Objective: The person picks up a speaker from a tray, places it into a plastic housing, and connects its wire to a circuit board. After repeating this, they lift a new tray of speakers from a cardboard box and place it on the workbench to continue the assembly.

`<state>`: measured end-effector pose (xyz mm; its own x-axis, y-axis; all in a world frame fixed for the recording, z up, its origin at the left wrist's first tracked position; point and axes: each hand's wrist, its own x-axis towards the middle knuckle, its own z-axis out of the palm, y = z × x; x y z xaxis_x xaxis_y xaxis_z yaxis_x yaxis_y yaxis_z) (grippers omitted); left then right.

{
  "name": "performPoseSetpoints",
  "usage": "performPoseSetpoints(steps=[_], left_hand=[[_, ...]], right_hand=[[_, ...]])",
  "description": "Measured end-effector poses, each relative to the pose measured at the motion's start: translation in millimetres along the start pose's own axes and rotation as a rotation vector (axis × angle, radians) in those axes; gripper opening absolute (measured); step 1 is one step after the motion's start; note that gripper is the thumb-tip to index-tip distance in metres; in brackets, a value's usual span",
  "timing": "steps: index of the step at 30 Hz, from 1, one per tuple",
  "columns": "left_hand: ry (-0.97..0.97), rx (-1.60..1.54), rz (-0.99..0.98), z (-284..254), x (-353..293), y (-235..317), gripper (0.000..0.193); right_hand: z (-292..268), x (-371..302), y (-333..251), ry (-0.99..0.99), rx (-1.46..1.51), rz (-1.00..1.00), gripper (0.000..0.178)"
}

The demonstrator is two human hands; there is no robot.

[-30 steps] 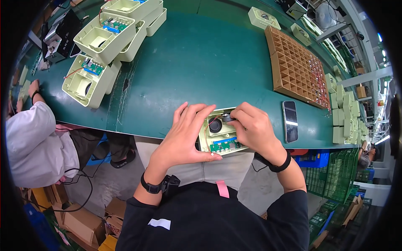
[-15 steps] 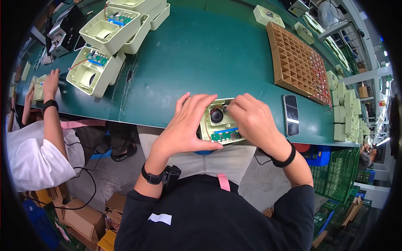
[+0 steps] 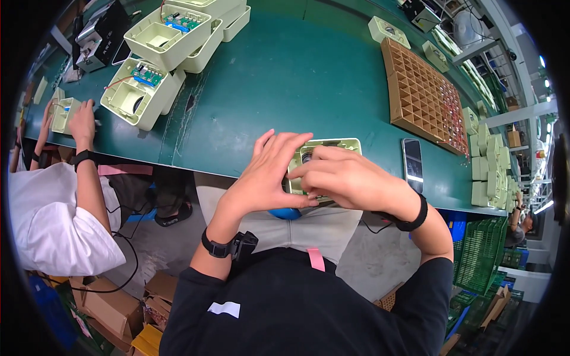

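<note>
A pale green plastic housing (image 3: pixel 351 144) lies open side up at the table's near edge in front of me. My left hand (image 3: pixel 261 175) grips its left side, fingers over the far rim and thumb along the near one. Over the middle of the housing, my right hand (image 3: pixel 353 181) has its fingers curled and pointing left, down into it. Whatever those fingers pinch is hidden. Part of a black round speaker (image 3: pixel 306 158) shows between my hands. My right hand covers most of the inside, circuit board included.
Stacked pale green housings (image 3: pixel 133 107) with circuit boards stand at the left. On the right lie a phone (image 3: pixel 412 165) and a cardboard divider box (image 3: pixel 409 89) holding small red parts. More housings (image 3: pixel 490 166) are piled beyond. A co-worker's hand (image 3: pixel 83 121) works on another housing at far left.
My right hand has moved from the housing's far right corner toward its middle and nearer me, now covering the circuit board. The far right rim has come into view. My left hand keeps its grip.
</note>
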<state>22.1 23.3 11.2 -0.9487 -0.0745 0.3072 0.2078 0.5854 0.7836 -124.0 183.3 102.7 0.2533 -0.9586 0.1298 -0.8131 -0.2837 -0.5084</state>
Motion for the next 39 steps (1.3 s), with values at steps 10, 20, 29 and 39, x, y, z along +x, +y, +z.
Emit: performPoseSetpoints(steps=[10,20,29,39], left_hand=[[0.017,0.014,0.032,1,-1,-5,0.113],[0.015,0.007,0.011,1,-3,-3,0.111],[0.002,0.023,0.073,2,2,-1,0.106],[-0.014,0.081,0.004,1,0,-8,0.113]], right_hand=[[-5,-26,-6,-0.011,-0.195,0.171,0.017],[3,-23,-15,-0.105,-0.433,0.184,0.014],[17,-14,-48,-0.194,-0.762,0.207,0.014],[25,9,-14,-0.258,-0.505,0.333,0.012]])
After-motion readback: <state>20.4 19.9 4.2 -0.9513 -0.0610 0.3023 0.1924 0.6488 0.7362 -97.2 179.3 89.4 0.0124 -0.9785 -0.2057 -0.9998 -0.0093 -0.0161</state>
